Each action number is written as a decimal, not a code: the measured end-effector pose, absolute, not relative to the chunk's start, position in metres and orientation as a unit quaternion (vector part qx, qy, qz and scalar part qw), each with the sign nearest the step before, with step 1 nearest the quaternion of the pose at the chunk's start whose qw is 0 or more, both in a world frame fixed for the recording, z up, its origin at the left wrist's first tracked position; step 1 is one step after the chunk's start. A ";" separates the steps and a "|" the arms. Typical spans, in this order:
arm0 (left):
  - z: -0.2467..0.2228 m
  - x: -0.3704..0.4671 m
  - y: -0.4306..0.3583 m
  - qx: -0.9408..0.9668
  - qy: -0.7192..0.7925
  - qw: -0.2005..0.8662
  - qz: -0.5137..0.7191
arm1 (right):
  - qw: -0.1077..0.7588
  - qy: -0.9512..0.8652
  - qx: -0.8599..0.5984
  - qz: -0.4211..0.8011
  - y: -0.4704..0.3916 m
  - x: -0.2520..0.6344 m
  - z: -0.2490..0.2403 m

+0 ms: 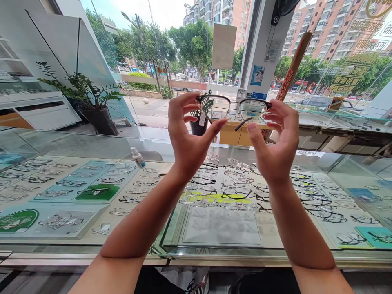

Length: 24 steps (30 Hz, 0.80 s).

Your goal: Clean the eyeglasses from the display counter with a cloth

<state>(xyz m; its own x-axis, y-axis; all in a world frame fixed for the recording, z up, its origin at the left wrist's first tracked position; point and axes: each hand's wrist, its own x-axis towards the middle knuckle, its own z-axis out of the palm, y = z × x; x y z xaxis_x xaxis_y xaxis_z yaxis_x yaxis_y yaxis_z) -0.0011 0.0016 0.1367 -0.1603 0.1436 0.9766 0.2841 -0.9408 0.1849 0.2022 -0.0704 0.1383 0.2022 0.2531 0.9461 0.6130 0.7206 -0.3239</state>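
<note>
Head view. We see one pair of glasses (pixel 229 105) raised above the glass tabletop (pixel 92 141), its two lenses facing us and its dark-topped rims nearly level. The left hand (pixel 191 134) and the right hand (pixel 274 147) hold it by its two outer corners. In each the grip is partly closed: fingers gather at the corner, while the thumb stands apart below the lens. The two temples point inward, and a dark tip lies near the right thumb.

For room, we note that the hands are well above the rows of display eyewear (pixel 235 192), with air between the palms below the glasses. The tabletop's front edge (pixel 245 256) runs across beneath both forearms, and low glass panels border the side displays.

By count, we find two hands, one raised pair, one white spray bottle (pixel 138 157), one rectangular green card (pixel 97 192), one rounded green card (pixel 18 220) and two potted plants, one at left (pixel 99 120) and one behind the raised lenses (pixel 199 127). The display pairs overlap too much for us to count.

As to writing, the yellow window lettering (pixel 349 79) appears reversed, and we cannot read it surely at this angle. A blue poster (pixel 257 75) hangs on the pillar (pixel 266 45); the bottle's label (pixel 139 159) is too small to read.
</note>
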 end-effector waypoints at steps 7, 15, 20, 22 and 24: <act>0.133 -0.003 0.010 -0.660 -0.144 0.037 -0.737 | 0.705 -0.612 -0.336 -0.124 -0.068 0.202 0.138; 0.132 -0.002 0.013 -0.665 -0.140 0.039 -0.733 | 0.692 -0.625 -0.326 -0.155 -0.066 0.204 0.137; 0.133 0.000 0.011 -0.665 -0.142 0.050 -0.732 | 0.679 -0.622 -0.341 -0.191 -0.065 0.204 0.137; 0.133 0.000 0.011 -0.660 -0.143 0.060 -0.735 | 0.671 -0.625 -0.347 -0.197 -0.064 0.204 0.136; 0.133 0.000 0.012 -0.658 -0.144 0.066 -0.736 | 0.663 -0.629 -0.352 -0.200 -0.063 0.204 0.136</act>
